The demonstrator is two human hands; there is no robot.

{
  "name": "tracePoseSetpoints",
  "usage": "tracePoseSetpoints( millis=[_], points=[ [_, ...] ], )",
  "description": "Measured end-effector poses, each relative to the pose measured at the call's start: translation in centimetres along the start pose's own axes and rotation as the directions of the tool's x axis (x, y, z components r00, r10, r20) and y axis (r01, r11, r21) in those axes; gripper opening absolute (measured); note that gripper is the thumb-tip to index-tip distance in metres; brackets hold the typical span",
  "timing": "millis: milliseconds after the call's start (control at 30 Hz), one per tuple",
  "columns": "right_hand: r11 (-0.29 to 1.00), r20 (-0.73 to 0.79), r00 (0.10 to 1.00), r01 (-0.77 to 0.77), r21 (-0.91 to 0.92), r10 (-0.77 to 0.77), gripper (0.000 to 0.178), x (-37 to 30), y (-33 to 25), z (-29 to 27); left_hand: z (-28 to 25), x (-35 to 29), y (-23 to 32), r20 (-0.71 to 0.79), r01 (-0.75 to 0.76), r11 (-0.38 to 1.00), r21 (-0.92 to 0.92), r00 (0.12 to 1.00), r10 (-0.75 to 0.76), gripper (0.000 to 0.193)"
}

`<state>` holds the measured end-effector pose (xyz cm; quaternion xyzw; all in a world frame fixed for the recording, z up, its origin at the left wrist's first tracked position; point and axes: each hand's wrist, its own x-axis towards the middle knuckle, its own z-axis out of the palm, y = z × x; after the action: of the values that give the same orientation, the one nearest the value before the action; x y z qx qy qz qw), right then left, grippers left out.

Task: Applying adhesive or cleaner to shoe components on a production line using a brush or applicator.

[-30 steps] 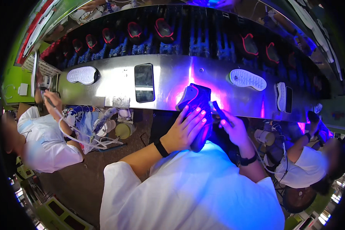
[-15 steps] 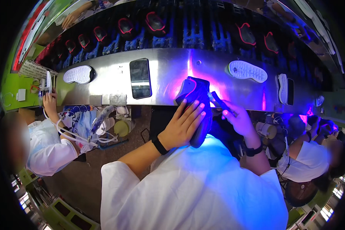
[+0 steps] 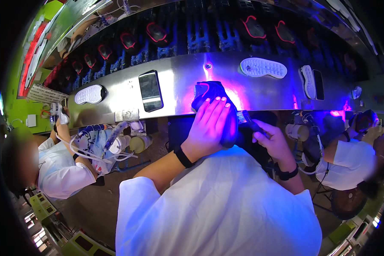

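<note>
A dark shoe upper [image 3: 200, 91] with a pink-red line on it is held at the bench's near edge, under bluish-violet light. My left hand [image 3: 207, 128] lies over its side, with the fingers pressed along it and the thumb hidden. In my right hand [image 3: 272, 138] is a dark-handled brush [image 3: 254, 123], gripped between thumb and fingers. Its pale tip is close to the upper's right side; whether it touches I cannot tell.
On the metal bench [image 3: 175, 91] lie a phone [image 3: 150, 91], white soles [image 3: 263, 68] and, at right, another dark phone [image 3: 318, 84]. Behind runs a rack with several dark shoe uppers [image 3: 156, 32]. People work at left [image 3: 64, 170] and right [image 3: 350, 162].
My left hand has slid farther over the upper, covering more of it. The brush has come lower and a little toward me along the upper's right side. My view has shifted slightly right.
</note>
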<state>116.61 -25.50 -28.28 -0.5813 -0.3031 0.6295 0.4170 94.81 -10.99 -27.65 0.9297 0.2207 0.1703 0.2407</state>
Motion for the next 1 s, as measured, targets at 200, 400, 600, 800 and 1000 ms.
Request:
tracePoseSetpoints(
  millis=[200,400,600,800,1000],
  points=[
    [0.995,-0.023,1.000,-0.013,0.102,0.015,0.048,-1.7,2.0,-0.9,0.8,2.0,1.4,-0.076,0.045,0.995,0.086,0.996,-0.039,0.071],
    [0.971,-0.096,0.995,0.063,0.232,-0.041,0.051,-3.7,2.7,-0.8,2.0,5.0,2.2,-0.081,0.076,0.973,0.217,0.995,-0.060,0.069],
    [0.975,-0.363,0.910,0.150,-0.165,-0.201,0.045,-3.8,0.4,-0.7,3.3,7.9,1.9,-0.172,0.078,0.964,0.253,0.984,-0.035,0.072],
    [0.805,-0.342,0.866,0.109,-0.584,-0.365,0.040,-2.2,-3.3,-3.4,1.9,10.3,0.9,-0.112,0.126,0.987,0.096,0.987,-0.115,0.083],
    [0.698,-0.205,0.896,0.147,-0.701,-0.394,0.043,1.5,-6.6,-4.2,0.4,11.5,-2.3,-0.084,0.164,0.986,0.028,0.983,-0.161,0.089]
  ],
)
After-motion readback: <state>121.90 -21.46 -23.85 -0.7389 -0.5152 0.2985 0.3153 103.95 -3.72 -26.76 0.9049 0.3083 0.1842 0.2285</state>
